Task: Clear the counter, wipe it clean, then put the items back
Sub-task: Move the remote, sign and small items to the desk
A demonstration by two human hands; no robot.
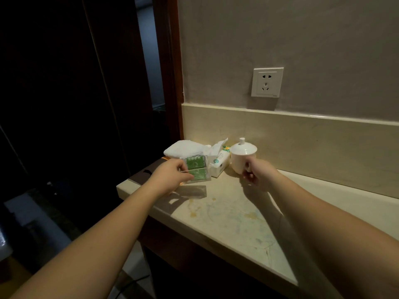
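My left hand pinches clear packet of green tea sachets, lifted just above pale stone counter, near white tissue box. My right hand curls round handle of white lidded porcelain cup, right of box. Both arms stretched forward. Folded white towel far left.

Up on the grey wall sits a white power socket, above a cream backsplash strip, with a dark wooden door frame at the left and a pale floor below.
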